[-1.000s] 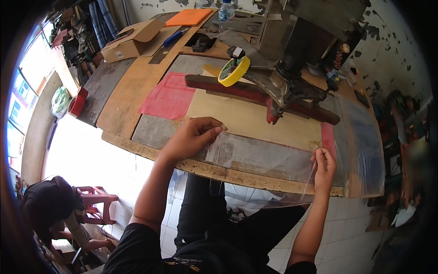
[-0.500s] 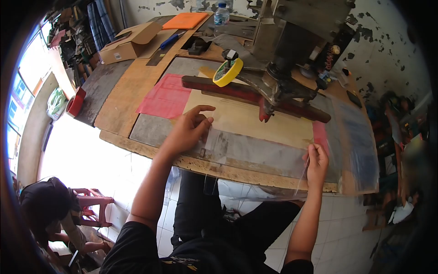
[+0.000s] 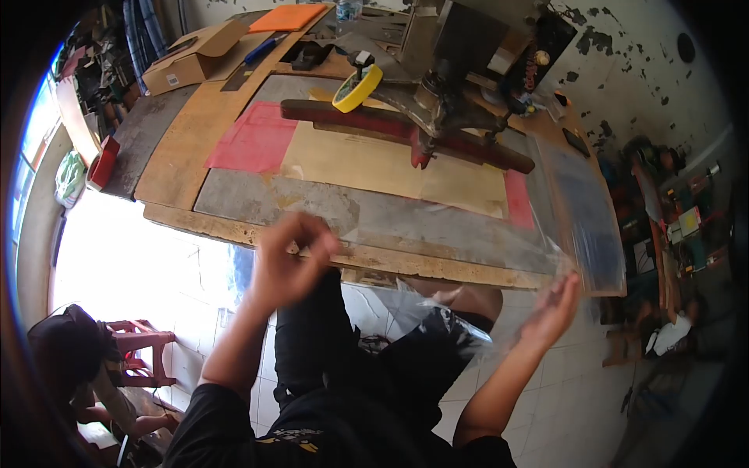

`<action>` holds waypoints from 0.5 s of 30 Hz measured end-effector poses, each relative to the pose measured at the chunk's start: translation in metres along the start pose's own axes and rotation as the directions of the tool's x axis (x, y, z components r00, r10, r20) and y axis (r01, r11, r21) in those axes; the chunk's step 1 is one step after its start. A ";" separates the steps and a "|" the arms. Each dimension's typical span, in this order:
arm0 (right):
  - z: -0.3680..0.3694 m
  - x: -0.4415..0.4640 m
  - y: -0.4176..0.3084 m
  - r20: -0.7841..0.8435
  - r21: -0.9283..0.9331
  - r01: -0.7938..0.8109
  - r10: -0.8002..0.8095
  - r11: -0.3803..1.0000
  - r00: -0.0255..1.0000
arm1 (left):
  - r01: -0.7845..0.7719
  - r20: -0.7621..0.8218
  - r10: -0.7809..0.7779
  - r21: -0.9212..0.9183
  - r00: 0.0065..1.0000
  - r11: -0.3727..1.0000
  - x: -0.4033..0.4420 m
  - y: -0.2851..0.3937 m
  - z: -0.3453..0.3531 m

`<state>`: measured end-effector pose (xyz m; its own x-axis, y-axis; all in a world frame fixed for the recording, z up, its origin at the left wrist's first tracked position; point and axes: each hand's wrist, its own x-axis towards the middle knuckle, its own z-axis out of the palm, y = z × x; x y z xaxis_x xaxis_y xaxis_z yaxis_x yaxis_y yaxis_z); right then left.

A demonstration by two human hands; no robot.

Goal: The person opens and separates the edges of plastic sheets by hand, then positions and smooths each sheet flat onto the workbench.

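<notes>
My left hand point(image 3: 292, 261) is in front of the bench's front edge, apart from the plastic, its fingers curled and smeared by motion. At the right front corner of the bench, my right hand point(image 3: 550, 312) grips a clear plastic sheet point(image 3: 445, 312), which hangs loosely over the front edge above my lap. Glare and blur hide the sheet's full outline. Farther in, a tan sheet point(image 3: 382, 168) lies between two pink-red pieces point(image 3: 253, 140), under the long red-brown bar point(image 3: 351, 119) of a press point(image 3: 433, 93).
A yellow tape roll point(image 3: 357, 88) hangs on the press. Stacked clear sheets point(image 3: 585, 210) lie at the right. A cardboard box point(image 3: 191, 66), blue-handled tool point(image 3: 260, 51) and orange folder point(image 3: 287, 17) occupy the back left. Another person point(image 3: 78, 366) sits low at the left by a red stool point(image 3: 144, 343).
My left hand has come back off the bench surface toward me. My right hand has moved right and down, drawing the clear sheet toward the front edge. The view has shifted slightly.
</notes>
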<state>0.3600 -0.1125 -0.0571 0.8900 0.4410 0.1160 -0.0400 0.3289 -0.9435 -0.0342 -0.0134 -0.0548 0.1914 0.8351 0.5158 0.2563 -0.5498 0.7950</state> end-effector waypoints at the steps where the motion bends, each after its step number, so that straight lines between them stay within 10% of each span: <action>1: -0.017 -0.001 -0.003 -0.005 -0.008 0.000 -0.001 1.000 1.000 | -0.008 0.169 0.030 -0.126 0.985 0.992 -0.016 0.012 0.008; 4: -0.047 -0.003 -0.015 0.071 0.189 0.054 -0.069 0.981 0.995 | 0.262 0.810 -0.035 -0.148 0.586 0.954 -0.036 0.044 0.033; 8: -0.031 -0.026 -0.049 -0.251 0.145 0.193 -0.153 0.970 0.956 | 0.138 0.993 0.022 -0.038 0.116 0.990 -0.088 0.021 0.089; 15: -0.034 -0.037 -0.065 -0.031 0.218 0.502 -0.509 0.837 0.860 | 0.225 0.987 -0.014 -0.023 0.161 0.974 -0.087 0.031 0.081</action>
<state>0.3454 -0.1789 -0.0109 0.8004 0.1861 0.5699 0.3147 0.6786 -0.6636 0.0342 -0.1046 -0.1010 0.9623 0.1220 -0.2431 0.2708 -0.3471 0.8979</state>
